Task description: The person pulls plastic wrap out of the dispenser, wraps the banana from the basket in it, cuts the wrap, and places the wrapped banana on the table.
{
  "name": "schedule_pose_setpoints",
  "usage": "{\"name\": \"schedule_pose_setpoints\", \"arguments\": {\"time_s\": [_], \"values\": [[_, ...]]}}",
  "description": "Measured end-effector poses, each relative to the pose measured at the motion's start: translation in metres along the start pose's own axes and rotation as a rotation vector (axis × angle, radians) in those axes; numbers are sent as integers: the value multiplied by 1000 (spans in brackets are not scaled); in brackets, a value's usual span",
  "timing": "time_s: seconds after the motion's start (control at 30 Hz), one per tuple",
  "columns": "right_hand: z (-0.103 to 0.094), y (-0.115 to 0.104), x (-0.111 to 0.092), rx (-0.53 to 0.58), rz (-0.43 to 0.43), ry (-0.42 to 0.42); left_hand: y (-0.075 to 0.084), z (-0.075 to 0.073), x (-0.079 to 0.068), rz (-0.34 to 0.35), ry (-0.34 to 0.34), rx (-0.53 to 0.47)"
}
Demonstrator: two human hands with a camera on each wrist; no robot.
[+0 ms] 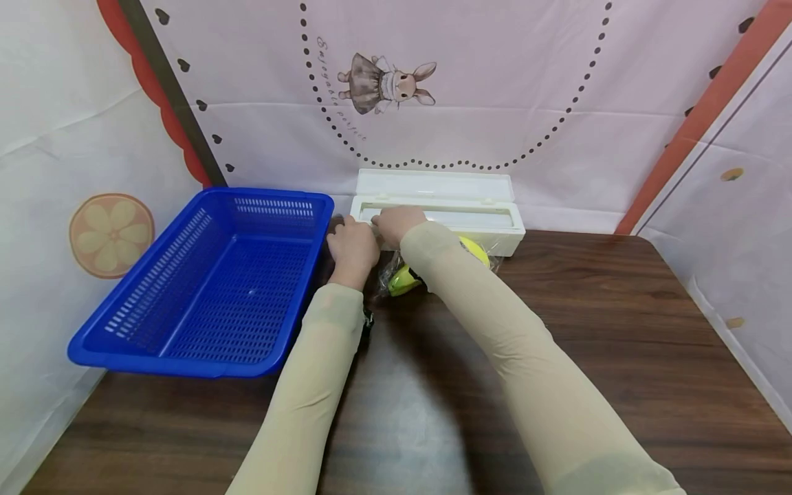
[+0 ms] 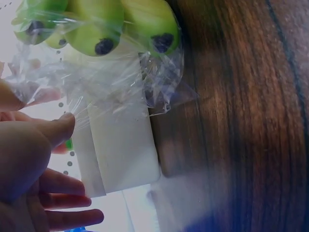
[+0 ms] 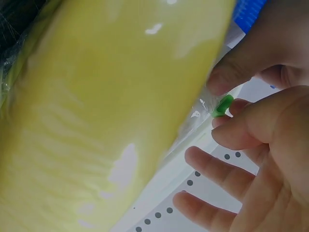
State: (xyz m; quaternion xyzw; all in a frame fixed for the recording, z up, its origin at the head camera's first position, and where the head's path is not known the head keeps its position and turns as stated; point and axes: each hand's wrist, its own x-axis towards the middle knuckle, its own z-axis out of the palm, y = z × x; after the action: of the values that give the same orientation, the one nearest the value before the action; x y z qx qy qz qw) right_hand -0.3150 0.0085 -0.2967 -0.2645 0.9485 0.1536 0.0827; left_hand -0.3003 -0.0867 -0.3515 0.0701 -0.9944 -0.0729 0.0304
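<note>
A bunch of bananas (image 1: 475, 250), yellow with green tips and dark ends, lies under clear plastic film (image 2: 106, 82) in front of a long white box (image 1: 509, 242) with its lid raised. At the box's left end, my left hand (image 1: 355, 253) pinches the film between thumb and index finger. Its other fingers stretch out loosely in the left wrist view. My right hand (image 1: 399, 223) is beside it and pinches a small green piece (image 3: 223, 105) at the film's edge. In the right wrist view a yellow banana (image 3: 106, 106) fills much of the picture.
A blue perforated basket (image 1: 293, 368) stands on the left, close to my left hand. The dark wooden table (image 1: 619, 344) extends to the right and towards me. Behind the box hangs a pale cloth (image 1: 507, 82) with a rabbit print.
</note>
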Motion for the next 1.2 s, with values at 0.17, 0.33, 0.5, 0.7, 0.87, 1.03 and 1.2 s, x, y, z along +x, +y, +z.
{"name": "schedule_pose_setpoints", "arguments": {"time_s": [0.17,0.33,0.5,0.7,0.87,1.03,1.2], "values": [[0,-1,0,-4,12,-3,3,2,4,-1,40,15],[-3,-2,-5,12,3,-1,1,4,5,-8,48,17],[-2,-2,-5,14,-2,-8,0,6,4,-6,76,16],[-1,1,-4,23,1,1,0,6,3,-6,97,14],[-2,2,-6,26,0,15,2,5,3,-11,106,10],[-1,2,-7,20,-2,24,1,6,4,-15,95,16],[-1,1,-5,28,2,30,1,7,5,-19,83,23]]}}
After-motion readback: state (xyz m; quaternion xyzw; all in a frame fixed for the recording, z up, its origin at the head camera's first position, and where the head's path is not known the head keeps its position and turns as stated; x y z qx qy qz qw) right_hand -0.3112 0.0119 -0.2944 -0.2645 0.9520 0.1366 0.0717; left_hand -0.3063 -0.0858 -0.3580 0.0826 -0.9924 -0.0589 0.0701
